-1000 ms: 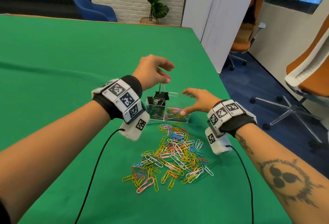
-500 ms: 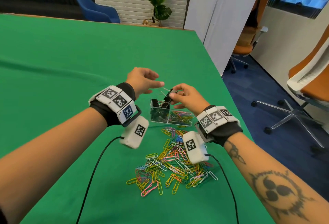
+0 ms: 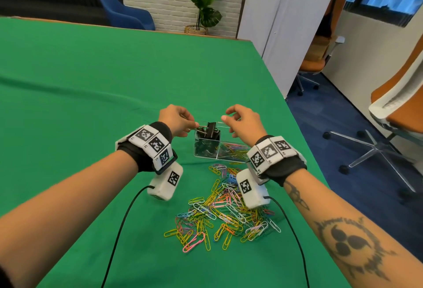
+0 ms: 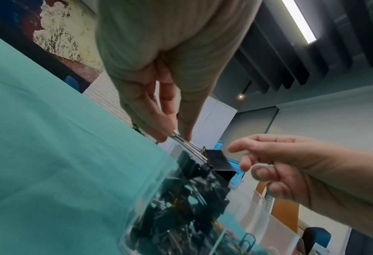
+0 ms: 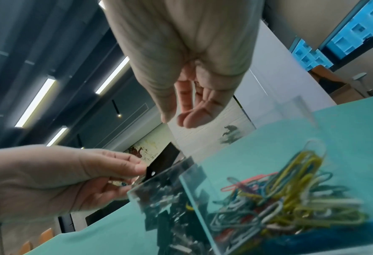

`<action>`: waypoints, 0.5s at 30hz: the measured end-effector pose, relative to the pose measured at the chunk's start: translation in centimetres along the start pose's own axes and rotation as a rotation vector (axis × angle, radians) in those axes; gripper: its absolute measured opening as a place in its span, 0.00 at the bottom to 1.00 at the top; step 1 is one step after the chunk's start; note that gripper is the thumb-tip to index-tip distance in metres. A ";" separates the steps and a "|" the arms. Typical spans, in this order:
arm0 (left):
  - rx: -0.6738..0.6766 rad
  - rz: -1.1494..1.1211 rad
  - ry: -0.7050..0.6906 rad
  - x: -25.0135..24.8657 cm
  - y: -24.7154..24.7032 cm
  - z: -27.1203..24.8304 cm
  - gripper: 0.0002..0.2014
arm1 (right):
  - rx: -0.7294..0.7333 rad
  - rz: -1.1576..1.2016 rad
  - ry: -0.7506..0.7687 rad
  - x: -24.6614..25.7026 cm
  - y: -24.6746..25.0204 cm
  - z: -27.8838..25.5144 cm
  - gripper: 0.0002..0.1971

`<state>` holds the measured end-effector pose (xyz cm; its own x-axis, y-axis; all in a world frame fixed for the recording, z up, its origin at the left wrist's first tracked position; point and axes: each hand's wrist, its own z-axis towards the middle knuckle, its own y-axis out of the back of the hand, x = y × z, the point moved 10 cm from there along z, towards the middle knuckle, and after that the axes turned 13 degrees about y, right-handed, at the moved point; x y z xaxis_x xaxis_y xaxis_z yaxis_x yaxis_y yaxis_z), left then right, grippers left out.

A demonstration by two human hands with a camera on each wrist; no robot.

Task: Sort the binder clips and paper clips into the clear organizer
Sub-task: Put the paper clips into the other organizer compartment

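The clear organizer stands on the green table; its left compartment is full of black binder clips, its right one holds coloured paper clips. My left hand pinches the wire handles of a black binder clip that sits tilted on top of the left compartment. The left wrist view shows the fingertips closed on the silver handles, with the clip at the rim. My right hand hovers just right of the clip, fingers loosely curled and holding nothing. A pile of loose paper clips lies in front of the organizer.
The table's right edge runs close beside the organizer, with blue carpet and office chairs beyond. Black cables trail from both wrist cameras across the cloth near the pile. Green cloth stretches to the left and back.
The right hand has let go of the binder clip and drawn slightly right. The left hand now pinches the clip's handles, and the clip has sunk onto the left compartment.
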<state>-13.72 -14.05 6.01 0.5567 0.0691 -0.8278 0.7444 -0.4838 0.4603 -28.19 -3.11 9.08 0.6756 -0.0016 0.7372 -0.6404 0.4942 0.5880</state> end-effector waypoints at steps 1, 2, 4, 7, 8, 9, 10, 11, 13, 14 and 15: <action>-0.001 0.022 -0.003 0.0 0.0 -0.1 0.10 | -0.016 -0.010 0.003 -0.2 0.7 -0.1 0.13; -0.003 0.045 -0.006 0.0 -0.1 -0.2 0.09 | -0.029 -0.015 0.005 -0.4 1.4 -0.2 0.13; -0.001 0.074 -0.008 0.1 -0.4 -0.3 0.06 | -0.042 -0.018 0.004 -1.0 2.5 -0.7 0.13; 0.003 0.076 -0.008 -0.1 -0.6 -0.5 0.12 | -0.033 -0.028 -0.012 -1.8 3.5 -1.7 0.12; -0.020 0.089 -0.036 -0.6 -0.4 -0.7 0.16 | -0.036 -0.029 -0.011 -1.9 3.8 -2.1 0.11; -0.049 0.126 -0.094 -1.4 -0.3 -1.0 0.19 | -0.038 -0.037 -0.001 -2.0 4.2 -2.5 0.09; -0.063 0.193 -0.173 -2.4 -0.4 -1.4 0.23 | -0.033 -0.060 0.018 -1.8 4.5 -3.0 0.06; -0.044 0.292 -0.259 -3.5 -1.1 -2.0 0.28 | -0.014 -0.098 0.041 -1.6 4.7 -3.5 0.04; 0.054 0.597 -0.389 -4.6 -3.6 -3.2 0.42 | 0.111 -0.208 0.065 -1.3 4.2 -4.7 0.04; 0.076 0.786 -0.417 -4.6 -4.8 -3.5 0.48 | 0.242 -0.280 0.047 -1.5 3.4 -5.5 0.06; 0.071 0.967 -0.425 -4.4 -5.7 -3.7 0.53 | 0.423 -0.366 0.006 -2.0 2.2 -6.7 0.09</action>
<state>-19.03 -8.39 8.23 0.7160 -0.6771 -0.1702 0.0227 -0.2210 0.9750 -28.46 3.78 6.67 0.8826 -0.1023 0.4589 -0.4537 0.0707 0.8883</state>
